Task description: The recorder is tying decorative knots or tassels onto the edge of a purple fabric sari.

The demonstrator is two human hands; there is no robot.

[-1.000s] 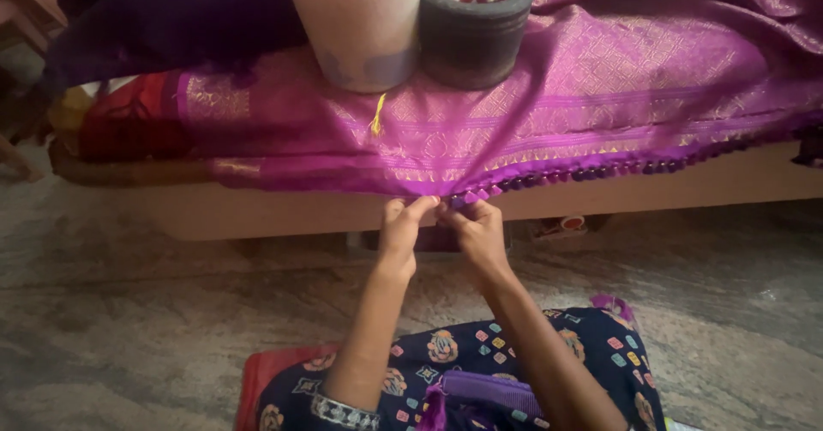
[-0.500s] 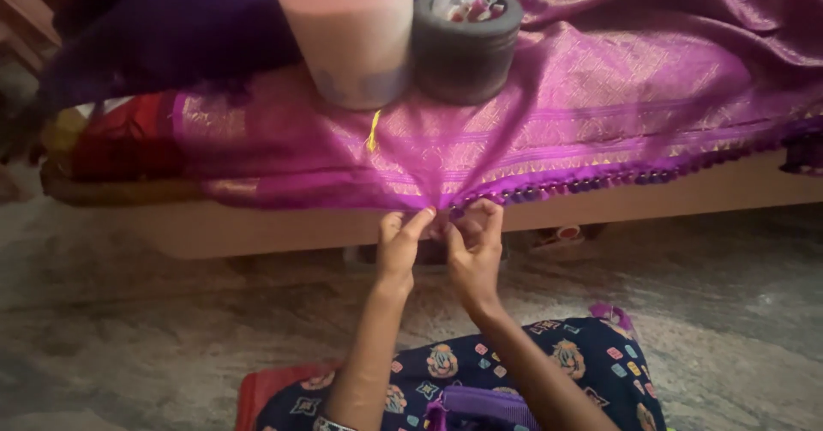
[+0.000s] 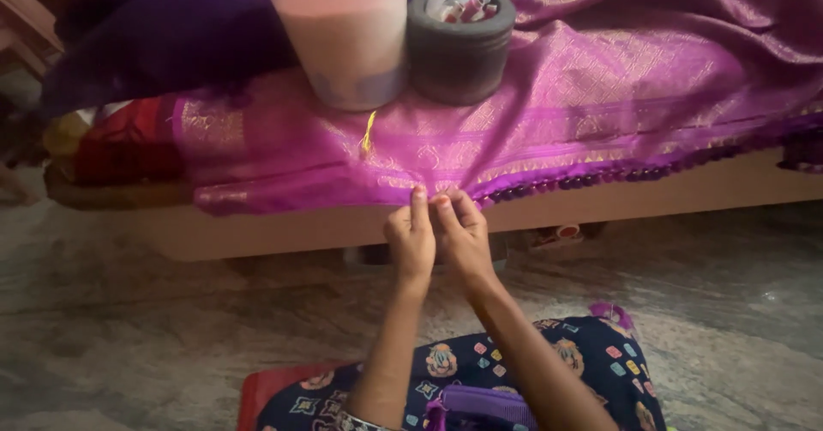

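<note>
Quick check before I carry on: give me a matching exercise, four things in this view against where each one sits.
Things:
1. pale tub
2. grey round container
3. yellow thread
4. hands, left and right

Places:
A. at the hanging edge of the purple cloth, pinching it
B. on the cloth, right of the pale tub
C. on the cloth, left of the grey container
D. lying on the cloth just in front of the tub

Pairs: 1-C, 2-B, 3-D, 4-A
</note>
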